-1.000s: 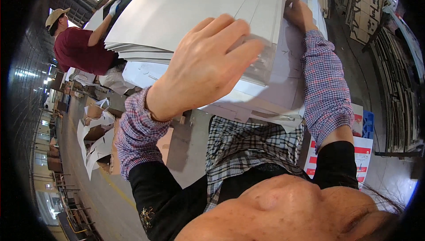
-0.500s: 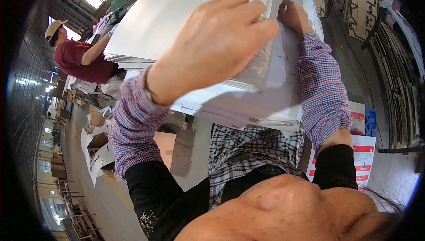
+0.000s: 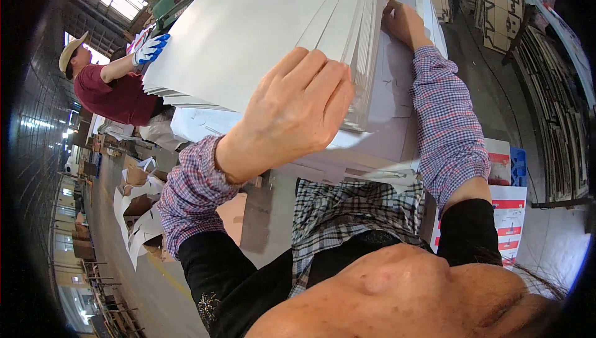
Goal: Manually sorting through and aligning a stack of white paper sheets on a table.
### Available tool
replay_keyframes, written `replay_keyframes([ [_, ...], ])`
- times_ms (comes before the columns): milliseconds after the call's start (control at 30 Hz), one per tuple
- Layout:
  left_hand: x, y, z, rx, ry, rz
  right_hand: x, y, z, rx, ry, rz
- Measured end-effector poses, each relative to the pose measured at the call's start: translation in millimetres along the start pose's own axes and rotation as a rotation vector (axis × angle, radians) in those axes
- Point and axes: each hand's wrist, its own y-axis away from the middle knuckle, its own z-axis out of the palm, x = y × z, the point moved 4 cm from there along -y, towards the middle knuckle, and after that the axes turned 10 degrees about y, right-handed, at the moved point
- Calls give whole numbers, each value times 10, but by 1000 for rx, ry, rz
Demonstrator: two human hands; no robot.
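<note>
A thick stack of large white sheets (image 3: 261,21) lies in front of me, its top sheets fanned apart along the right side. My left hand (image 3: 292,105) is closed over the near right corner of the stack, knuckles up. Its fingertips are hidden, so whether sheet edges are pinched in it does not show. At the far right side of the stack, my right hand (image 3: 405,24) is closed with bent fingers against the sheet edges. What it holds, if anything, cannot be made out. Beneath the stack lie wider pale sheets (image 3: 392,105) with thin line marks.
A co-worker in a maroon shirt (image 3: 115,96) stands at the left, a white-and-blue gloved hand (image 3: 151,49) at the stack's far left edge. Cut boards (image 3: 552,114) stand in a rack at right. Cardboard scraps (image 3: 136,204) lie on the floor at left.
My left hand has moved down and left, nearer the stack's front corner. More top sheets show fanned apart. My right hand has shifted slightly left. The co-worker's gloved hand has come into view.
</note>
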Motion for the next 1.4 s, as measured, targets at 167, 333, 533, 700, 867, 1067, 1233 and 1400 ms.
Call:
replay_keyframes([
  [167,-7,30,-47,-38,121,-29,-15,1,-16,-67,41,-4],
  [333,-30,125,-36,-52,49,23,-102,37,-76,-100,59,-8],
  [533,-53,125,-4,43,114,-38,53,46,-266,-25,-114,80],
  [700,-186,272,-96,151,240,-139,-533,456,-1135,300,-526,-56],
  [867,-284,329,-91,93,445,-316,-1285,1439,-1836,333,-654,-398],
  [1067,-313,310,-81,113,491,-318,-1604,1667,-1888,98,-692,-456],
  [1233,-316,248,-97,94,494,-319,-1585,1726,-1794,133,-740,-407],
  [1400,-327,193,-83,87,485,-297,-1575,1725,-1760,164,-741,-418],
])
